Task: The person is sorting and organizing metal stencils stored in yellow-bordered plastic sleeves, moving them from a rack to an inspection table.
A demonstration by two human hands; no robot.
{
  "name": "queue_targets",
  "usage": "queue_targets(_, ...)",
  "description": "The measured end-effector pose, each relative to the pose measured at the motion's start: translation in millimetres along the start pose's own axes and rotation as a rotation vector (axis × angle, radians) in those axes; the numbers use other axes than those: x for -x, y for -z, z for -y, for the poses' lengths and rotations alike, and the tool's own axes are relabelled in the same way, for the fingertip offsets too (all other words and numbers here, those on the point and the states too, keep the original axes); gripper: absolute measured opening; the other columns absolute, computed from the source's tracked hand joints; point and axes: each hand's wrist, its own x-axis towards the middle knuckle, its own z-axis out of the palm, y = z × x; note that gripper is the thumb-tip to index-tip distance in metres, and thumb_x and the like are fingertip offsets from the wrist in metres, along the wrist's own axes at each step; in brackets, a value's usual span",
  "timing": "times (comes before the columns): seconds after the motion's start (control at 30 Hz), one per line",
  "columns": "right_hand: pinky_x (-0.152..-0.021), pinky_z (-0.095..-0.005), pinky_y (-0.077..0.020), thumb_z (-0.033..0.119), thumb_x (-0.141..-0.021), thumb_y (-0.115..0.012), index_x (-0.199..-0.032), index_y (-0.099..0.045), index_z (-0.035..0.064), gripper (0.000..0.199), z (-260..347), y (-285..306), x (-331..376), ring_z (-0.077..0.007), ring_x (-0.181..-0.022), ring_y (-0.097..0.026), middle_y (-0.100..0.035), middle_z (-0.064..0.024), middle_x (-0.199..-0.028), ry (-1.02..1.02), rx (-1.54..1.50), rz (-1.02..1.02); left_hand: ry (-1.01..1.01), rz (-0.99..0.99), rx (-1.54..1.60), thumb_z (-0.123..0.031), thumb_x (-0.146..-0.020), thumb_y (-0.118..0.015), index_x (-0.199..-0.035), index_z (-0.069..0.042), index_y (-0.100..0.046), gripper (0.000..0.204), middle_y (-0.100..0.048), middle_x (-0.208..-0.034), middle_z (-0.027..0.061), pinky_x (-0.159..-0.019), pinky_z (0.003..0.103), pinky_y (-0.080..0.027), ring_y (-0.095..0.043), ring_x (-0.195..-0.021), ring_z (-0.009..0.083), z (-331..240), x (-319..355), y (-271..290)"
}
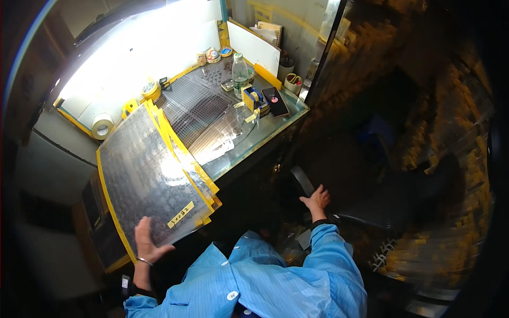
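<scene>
A stack of dark see-through film sheets (pixel 140 164) edged in yellow tape lies at the left, overhanging the table's front edge. My left hand (pixel 148 243) is at its near edge, fingers stretched out and thumb apart, holding nothing; whether it touches the sheets I cannot tell. A small yellow label (pixel 181 214) sits on the top sheet near its right corner. Over the dark area to the right, my right hand (pixel 317 200) has its thumb and fingers apart. Its fingertips are close to a curved grey strip (pixel 302 181), perhaps a chair's armrest; contact is unclear.
On the glass-topped table (pixel 260 139) are a plastic bottle (pixel 240 74), a blue tape dispenser (pixel 254 99), a phone (pixel 275 101) and several tape rolls (pixel 151 89). A white tape roll (pixel 102 127) stands left. Rows of yellow-edged sheets (pixel 445 254) fill the right.
</scene>
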Motion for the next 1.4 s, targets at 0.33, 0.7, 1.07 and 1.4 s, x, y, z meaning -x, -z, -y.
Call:
queue_targets(0.33, -0.075, -0.0392, -0.0486, 0.011, -0.063, -0.067, -0.101, -0.043, 0.0017, 0.045, -64.8, -42.6, 31.5, -0.0338, -0.085, -0.059, -0.06, -0.0188, -0.089, 0.16, 0.238, 0.029, 0.144, 0.261, -0.106, -0.054, -0.041, -0.078, -0.136, -0.015, -0.023, 0.117, -0.015, -0.14, 0.02, -0.1, 0.058, -0.007, -0.012, -0.13, 0.0386, 26.8, -2.4, 7.4)
queue_targets(0.7, -0.072, -0.0382, -0.0506, 0.015, -0.05, -0.075, -0.084, -0.053, -0.0006, 0.044, -113.8, -62.1, 196.8, -0.0331, -0.078, -0.062, -0.062, -0.0188, -0.079, 0.419, 0.379, 0.286, 0.189, 0.272, -0.041, -0.048, -0.045, -0.079, -0.129, -0.021, -0.039, 0.097, -0.023, -0.136, 0.0252, -0.1, 0.046, -0.027, -0.024, -0.123, 0.0465, 87.1, 9.8, 1.8)
queue_targets(1.07, -0.064, -0.0431, -0.0494, 0.005, -0.07, -0.054, -0.081, -0.052, 0.0011, 0.012, -231.3, -186.4, 261.1, -0.0361, -0.072, -0.059, -0.058, -0.0215, -0.073, 0.544, 0.367, 0.53, 0.251, 0.305, 0.115, -0.043, -0.063, -0.073, -0.118, -0.013, -0.052, 0.066, -0.032, -0.132, 0.0246, -0.098, 0.039, -0.031, -0.03, -0.123, 0.038, 106.5, 4.8, 19.6)
queue_targets(1.4, -0.083, -0.0429, -0.0433, 0.005, -0.069, -0.057, -0.097, -0.05, 0.0008, 0.029, -77.9, -56.3, 139.6, -0.0373, -0.1, -0.05, -0.052, -0.0253, -0.105, 0.644, 0.001, 0.383, 0.341, -0.19, 0.251, -0.014, -0.07, -0.068, -0.109, -0.004, -0.057, 0.041, -0.052, -0.116, 0.0177, -0.092, 0.033, -0.038, -0.05, -0.109, 0.0273, 122.7, -19.0, 37.1)
